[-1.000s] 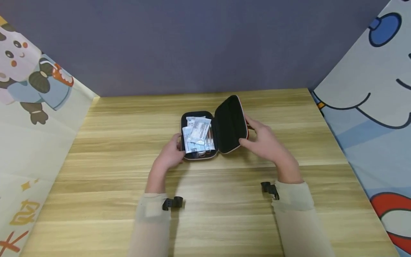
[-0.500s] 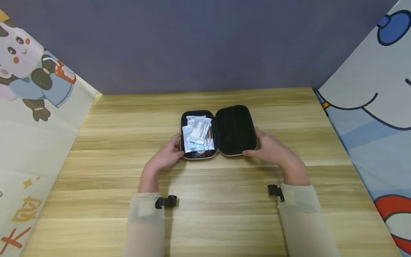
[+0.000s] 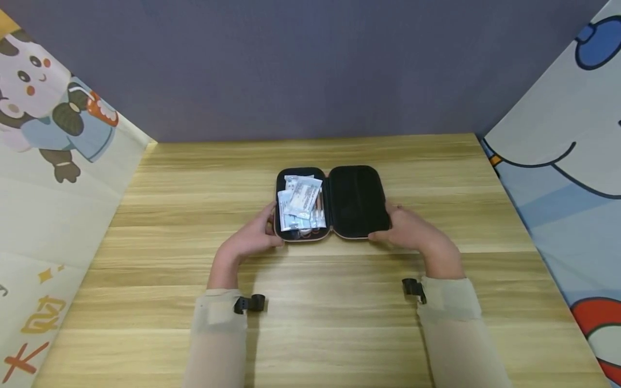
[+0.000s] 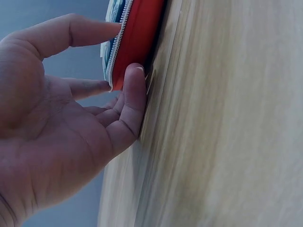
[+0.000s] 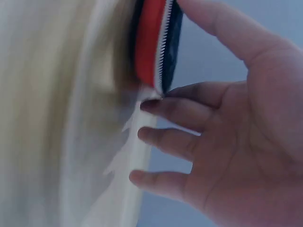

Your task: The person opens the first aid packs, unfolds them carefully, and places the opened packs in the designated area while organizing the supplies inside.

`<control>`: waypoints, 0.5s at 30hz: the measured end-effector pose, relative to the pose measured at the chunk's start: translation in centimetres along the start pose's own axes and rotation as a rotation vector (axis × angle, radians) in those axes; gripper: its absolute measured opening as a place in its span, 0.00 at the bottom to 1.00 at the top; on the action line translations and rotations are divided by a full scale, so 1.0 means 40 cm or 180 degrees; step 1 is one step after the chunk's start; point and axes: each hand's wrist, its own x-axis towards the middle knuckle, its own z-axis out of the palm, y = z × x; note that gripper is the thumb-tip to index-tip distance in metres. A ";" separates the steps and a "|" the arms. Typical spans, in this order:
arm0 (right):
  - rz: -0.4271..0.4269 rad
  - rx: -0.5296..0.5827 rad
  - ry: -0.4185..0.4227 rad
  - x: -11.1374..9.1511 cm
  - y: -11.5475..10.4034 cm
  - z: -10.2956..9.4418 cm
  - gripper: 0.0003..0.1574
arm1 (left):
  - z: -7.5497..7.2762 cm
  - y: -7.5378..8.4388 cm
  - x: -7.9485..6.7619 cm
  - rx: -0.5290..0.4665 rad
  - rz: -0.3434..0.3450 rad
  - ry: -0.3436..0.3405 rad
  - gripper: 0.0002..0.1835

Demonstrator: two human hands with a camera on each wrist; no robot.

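Left hand (image 3: 248, 237) pinching, right hand (image 3: 412, 229) spread against the rounded red-and-black zippered case (image 3: 359, 202), I'd risk spilling flat pale-blue packets (image 3: 304, 198) by tilting.

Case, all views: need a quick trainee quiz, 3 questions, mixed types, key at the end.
1. Multiple choice: in the head view, where do the packets lie?
A) in the left half of the case
B) in its right half
C) on the table, outside it

2. True or false: the case is zipped shut.

3. Short answer: in the left wrist view, what colour is the case between its zip and the table?

Key:
1. A
2. False; it lies open, both halves spread.
3. Red
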 end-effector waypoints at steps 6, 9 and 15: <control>-0.0093 -0.0270 0.0067 0.047 -0.072 -0.046 0.60 | 0.000 0.003 0.008 -0.0036 0.0194 0.0011 0.67; -0.0391 -0.0400 0.0171 0.093 -0.119 -0.062 0.51 | 0.003 0.007 0.009 0.0099 0.0227 0.0058 0.66; -0.0966 -0.0631 0.0094 0.191 -0.199 -0.051 0.42 | 0.008 0.014 0.009 0.0309 0.0211 0.0131 0.63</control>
